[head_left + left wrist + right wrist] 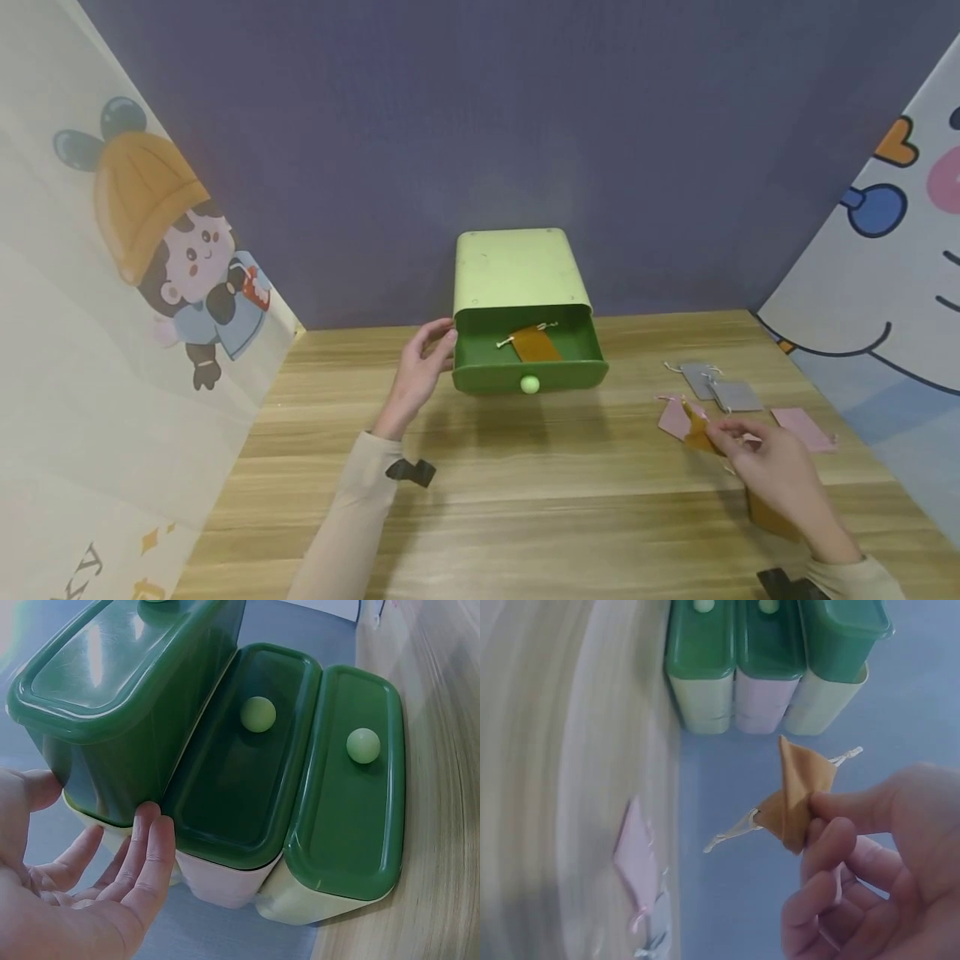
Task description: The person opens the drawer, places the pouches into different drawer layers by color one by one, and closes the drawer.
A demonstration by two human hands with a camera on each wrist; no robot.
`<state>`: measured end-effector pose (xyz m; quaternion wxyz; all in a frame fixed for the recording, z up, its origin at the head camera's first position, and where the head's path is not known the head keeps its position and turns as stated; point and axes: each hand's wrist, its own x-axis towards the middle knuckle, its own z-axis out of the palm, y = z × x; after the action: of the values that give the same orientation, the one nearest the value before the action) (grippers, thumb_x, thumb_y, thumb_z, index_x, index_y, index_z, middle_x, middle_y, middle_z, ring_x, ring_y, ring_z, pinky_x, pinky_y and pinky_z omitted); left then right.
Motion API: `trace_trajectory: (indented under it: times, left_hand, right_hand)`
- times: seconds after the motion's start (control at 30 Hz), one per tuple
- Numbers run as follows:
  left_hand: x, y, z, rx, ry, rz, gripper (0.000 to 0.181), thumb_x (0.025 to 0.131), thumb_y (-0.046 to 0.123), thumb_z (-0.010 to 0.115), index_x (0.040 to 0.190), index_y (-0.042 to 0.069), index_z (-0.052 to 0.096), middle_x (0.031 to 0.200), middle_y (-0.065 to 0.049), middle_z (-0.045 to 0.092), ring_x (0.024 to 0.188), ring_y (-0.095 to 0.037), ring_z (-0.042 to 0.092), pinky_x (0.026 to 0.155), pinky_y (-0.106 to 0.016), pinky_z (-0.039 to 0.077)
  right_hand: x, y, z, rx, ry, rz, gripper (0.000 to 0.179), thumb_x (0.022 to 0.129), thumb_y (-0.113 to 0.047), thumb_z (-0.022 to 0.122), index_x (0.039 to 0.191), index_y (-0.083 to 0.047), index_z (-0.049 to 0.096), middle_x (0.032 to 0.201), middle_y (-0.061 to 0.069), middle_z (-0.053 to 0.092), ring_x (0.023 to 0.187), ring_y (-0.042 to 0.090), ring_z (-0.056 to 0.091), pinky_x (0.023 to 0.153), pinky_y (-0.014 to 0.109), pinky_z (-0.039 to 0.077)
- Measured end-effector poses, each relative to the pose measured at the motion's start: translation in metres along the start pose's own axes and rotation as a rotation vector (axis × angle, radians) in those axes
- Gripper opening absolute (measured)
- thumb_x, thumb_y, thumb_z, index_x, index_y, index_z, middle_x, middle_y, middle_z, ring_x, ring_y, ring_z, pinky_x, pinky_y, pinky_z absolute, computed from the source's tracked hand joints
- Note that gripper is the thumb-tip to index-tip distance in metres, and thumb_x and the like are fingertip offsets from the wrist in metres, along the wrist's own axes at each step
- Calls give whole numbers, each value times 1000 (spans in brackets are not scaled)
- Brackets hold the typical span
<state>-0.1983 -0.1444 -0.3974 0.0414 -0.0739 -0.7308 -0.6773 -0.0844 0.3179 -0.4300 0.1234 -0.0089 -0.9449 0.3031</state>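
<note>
A stack of green-fronted drawers point(517, 267) stands at the back of the table, its top drawer point(530, 377) pulled out. An orange-brown drawstring pouch point(536, 343) lies inside that drawer. My left hand point(422, 367) touches the left side of the top drawer with extended fingers; in the left wrist view its fingertips point(150, 817) meet the drawer's lower edge. My right hand point(776, 467) pinches another orange-brown drawstring pouch point(799, 795) between thumb and index finger, above the right side of the table. The held pouch is folded, and its white cords hang out at both sides.
Grey pouches point(737, 396) and pink pouches point(804, 429) lie on the table at the right. One more orange-brown pouch point(771, 518) is partly hidden under my right hand. Two closed drawers, a middle one point(232, 765) and a bottom one point(349, 795), sit below the open drawer.
</note>
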Motion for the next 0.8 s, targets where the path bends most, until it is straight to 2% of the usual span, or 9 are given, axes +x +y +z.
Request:
trace_trajectory:
  times: [0.1, 0.23, 0.47, 0.8]
  left_hand:
    - [0, 0, 0, 6, 0, 0, 47, 111, 27, 59, 152, 5, 53, 152, -17, 57, 125, -39, 66, 101, -40, 64]
    - [0, -1, 1, 10, -4, 4, 48, 111, 28, 59, 153, 6, 53, 152, -17, 57, 126, -39, 66, 102, -42, 64]
    - [-1, -2, 1, 17, -10, -4, 49, 111, 31, 58, 154, 7, 52, 155, -16, 56, 120, -40, 68, 100, -42, 64]
    - [-2, -2, 0, 25, -6, -4, 49, 112, 32, 58, 154, 8, 52, 155, -16, 56, 123, -40, 67, 102, -45, 63]
  right_hand:
    - [2, -8, 0, 21, 26, -22, 26, 104, -28, 72, 106, -4, 80, 88, 8, 78, 60, -1, 54, 47, 25, 39]
    - [3, -16, -2, 43, 64, -53, 22, 103, -24, 73, 106, -3, 79, 90, 10, 77, 62, -2, 56, 49, 22, 43]
    - [4, -33, -5, 78, 93, -97, 17, 103, -21, 72, 108, -6, 79, 88, 12, 77, 48, 4, 53, 36, 24, 37]
    - [17, -53, -9, 87, 110, -148, 16, 103, -20, 73, 111, -7, 78, 94, 13, 79, 54, 0, 56, 38, 23, 36]
